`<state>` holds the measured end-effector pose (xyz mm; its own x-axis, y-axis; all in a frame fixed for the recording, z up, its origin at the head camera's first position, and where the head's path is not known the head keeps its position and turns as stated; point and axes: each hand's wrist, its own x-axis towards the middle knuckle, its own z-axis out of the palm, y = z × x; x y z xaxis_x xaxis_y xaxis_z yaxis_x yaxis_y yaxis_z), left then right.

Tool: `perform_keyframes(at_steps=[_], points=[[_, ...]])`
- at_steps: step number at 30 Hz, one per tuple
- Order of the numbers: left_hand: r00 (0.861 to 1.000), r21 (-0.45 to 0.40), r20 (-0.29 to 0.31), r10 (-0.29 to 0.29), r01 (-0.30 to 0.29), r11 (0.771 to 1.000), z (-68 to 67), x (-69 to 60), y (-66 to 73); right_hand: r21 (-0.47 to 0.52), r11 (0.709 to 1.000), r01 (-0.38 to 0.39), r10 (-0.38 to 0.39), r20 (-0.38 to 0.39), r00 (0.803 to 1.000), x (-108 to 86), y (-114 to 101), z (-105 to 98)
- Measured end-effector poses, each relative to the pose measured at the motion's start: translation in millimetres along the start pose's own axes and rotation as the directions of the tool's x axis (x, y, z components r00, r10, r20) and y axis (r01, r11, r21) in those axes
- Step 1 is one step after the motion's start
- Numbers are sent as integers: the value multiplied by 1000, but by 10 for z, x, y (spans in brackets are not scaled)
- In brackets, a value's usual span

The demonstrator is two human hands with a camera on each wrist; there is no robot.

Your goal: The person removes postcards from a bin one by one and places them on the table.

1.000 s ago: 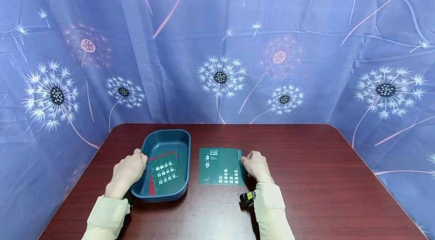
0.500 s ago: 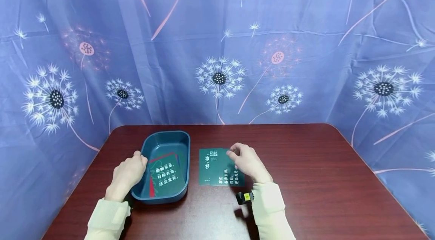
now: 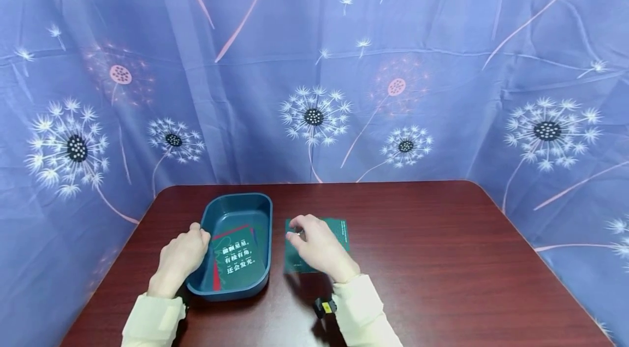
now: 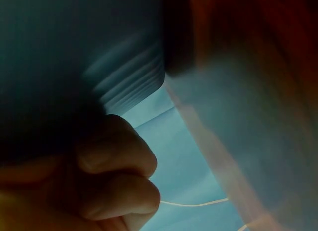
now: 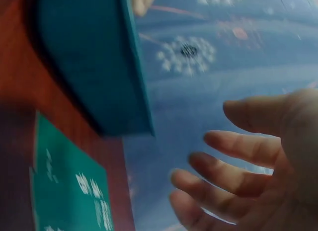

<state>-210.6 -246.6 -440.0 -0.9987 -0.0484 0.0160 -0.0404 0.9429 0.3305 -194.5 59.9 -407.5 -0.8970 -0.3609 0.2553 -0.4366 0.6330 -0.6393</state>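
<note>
Right hand [image 3: 316,243]: I see it shifted left over green cards [image 3: 338,228], nearer the tub [image 3: 238,213], fingers apart, empty.
Left hand [image 3: 179,257]: gripping tub.

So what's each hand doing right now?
Left hand: closed, holding the dark teal rectangular tub by its edge.
Right hand: open, empty, over green rectangular printed cards.

A blue cloth [image 3: 255,90] hangs behind the table [image 3: 432,259] and along both sides, folded and creased, one long crease running across it. Large white dandelions [image 3: 313,117] with dark centres are printed on it — pink ones [image 3: 397,86] and loose white seeds [image 3: 363,44] too. The table is glossy red-brown, its far corners rounded — pale glare [image 3: 280,311] lies toward the near side.
</note>
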Motion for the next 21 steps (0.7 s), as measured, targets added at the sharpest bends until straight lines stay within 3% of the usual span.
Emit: perform_keyframes(at_steps=[4, 10, 16, 21], points=[[1000, -5, 1, -3, 3, 1000, 11, 7, 10, -79, 994, 74, -78, -48, 996, -8, -173, 205], [1000, -18, -8, 13, -13, 1000, 13, 34, 40, -112, 972, 206, -215, -72, 974, -21, -368, 460], [1000, -17, -5, 13, -13, 1000, -14, 25, 48, -140, 956, 258, -261, -3, 965, 24, -411, 672], [1000, -14, -2, 8, -9, 1000, 2, 8, 23, -262, 923, 281, -282, 35, 959, 60, -456, 840]])
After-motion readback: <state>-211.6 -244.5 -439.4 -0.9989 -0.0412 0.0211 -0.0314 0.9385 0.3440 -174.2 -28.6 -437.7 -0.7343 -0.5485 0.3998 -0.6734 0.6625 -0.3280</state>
